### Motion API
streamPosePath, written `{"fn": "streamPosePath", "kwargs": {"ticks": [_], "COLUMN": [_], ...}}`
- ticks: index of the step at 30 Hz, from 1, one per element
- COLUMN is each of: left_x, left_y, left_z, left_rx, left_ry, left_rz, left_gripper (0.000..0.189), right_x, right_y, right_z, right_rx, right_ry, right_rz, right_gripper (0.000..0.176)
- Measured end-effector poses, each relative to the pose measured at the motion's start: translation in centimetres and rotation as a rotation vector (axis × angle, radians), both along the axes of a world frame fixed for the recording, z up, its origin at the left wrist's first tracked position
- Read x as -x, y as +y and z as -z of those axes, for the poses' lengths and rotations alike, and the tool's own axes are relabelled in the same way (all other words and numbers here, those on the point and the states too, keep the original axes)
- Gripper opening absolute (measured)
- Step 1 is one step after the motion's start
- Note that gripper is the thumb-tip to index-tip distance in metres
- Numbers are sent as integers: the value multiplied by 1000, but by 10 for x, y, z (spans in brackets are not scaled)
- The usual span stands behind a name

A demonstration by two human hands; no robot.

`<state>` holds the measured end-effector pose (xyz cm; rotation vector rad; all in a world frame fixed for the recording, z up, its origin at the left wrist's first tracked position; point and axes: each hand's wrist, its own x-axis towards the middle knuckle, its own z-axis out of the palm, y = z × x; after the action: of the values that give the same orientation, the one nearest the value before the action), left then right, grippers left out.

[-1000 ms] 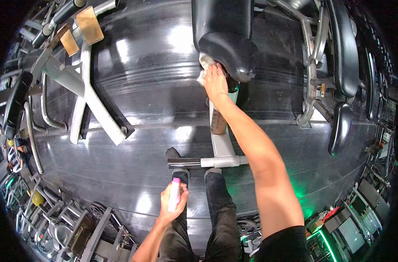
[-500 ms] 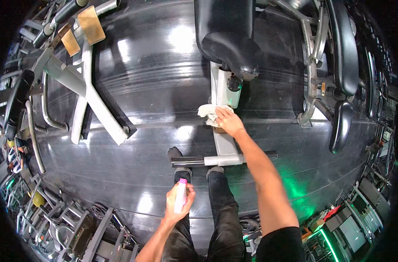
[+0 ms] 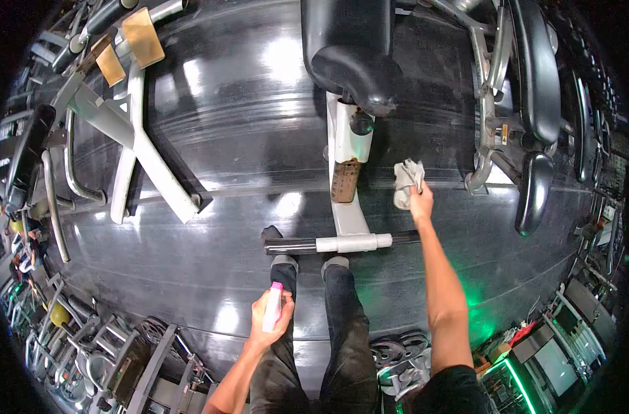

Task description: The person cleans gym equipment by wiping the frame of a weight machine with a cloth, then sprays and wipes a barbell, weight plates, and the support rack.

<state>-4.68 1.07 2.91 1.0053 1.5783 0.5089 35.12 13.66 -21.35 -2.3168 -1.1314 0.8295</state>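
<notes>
I look down through the head camera at two bare hands above a glossy black floor (image 3: 245, 179). On the left, my left hand (image 3: 263, 326) holds a small white plastic bottle with a bright pink top (image 3: 272, 312), its fingers wrapped around the sides. The bottle points away from the body, pink end farthest, in front of the left leg of a pair of dark trousers (image 3: 345, 324).

On the right, my right hand (image 3: 421, 204) reaches forward with its fingers clamped on a crumpled pale grey cloth (image 3: 406, 186). The cloth hangs in the air to the right of a white metal machine stand (image 3: 349, 219), apart from it.

The stand runs up the centre. At its near end is a crossbar with a white middle and black ends (image 3: 354, 243), close to the feet. Farther up are a worn brown rectangular block (image 3: 345, 182), a round black knob (image 3: 361, 123) and, overhanging the top, a thick black padded seat (image 3: 349, 38).

To the left stands a white forked metal frame (image 3: 157, 169); to the right, equipment with long black pads (image 3: 537, 76). Green light (image 3: 477, 317) reflects on the floor beyond the right forearm.
</notes>
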Motion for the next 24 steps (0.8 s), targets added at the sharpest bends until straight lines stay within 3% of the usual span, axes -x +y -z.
{"fn": "streamPosePath", "kwargs": {"ticks": [1,3,4,6,7,9,11,13,15,16,19,20,22,24], "left_x": [1,6,8,16,20,26,31,40,54,60,83,89,106,114], "left_y": [-4,-15,-20,-28,-30,-31,-32,-29,-30,-26,-21,-19,-20,-13], "left_z": [-2,-3,-4,-8,-10,-16,-17,-18,-14,-14,-13,-16,-14,-21], "left_rx": [-1,-22,-22,-10,0,45,102,164,56,-32,20,1,-56,-45], "left_ry": [-2,20,32,43,55,66,5,0,-11,-7,-1,41,39,28], "left_rz": [2,78,84,121,143,139,30,63,172,212,208,239,239,219], "left_gripper": [18,16,13,12,12,10,9,10,11,12,13,12,11,10], "right_x": [15,56,82,130,152,202,251,283,303,311,329,336,350,353], "right_y": [-7,-30,-38,-69,-81,-108,-128,-126,-106,-94,-61,-64,-84,-115], "right_z": [-17,-35,-62,-77,-87,-85,-77,-66,-59,-58,-40,-43,-51,-61], "right_rx": [-66,-149,-108,-297,-157,-253,-291,-341,-200,-3,489,486,211,-91], "right_ry": [213,305,184,-52,-16,127,3,-104,-32,-64,86,83,-159,-162], "right_rz": [37,74,-38,-393,-578,-759,-956,-782,-711,-744,-665,-656,-622,-540], "right_gripper": [32,29,26,24,26,25,16,16,19,22,29,29,25,17]}}
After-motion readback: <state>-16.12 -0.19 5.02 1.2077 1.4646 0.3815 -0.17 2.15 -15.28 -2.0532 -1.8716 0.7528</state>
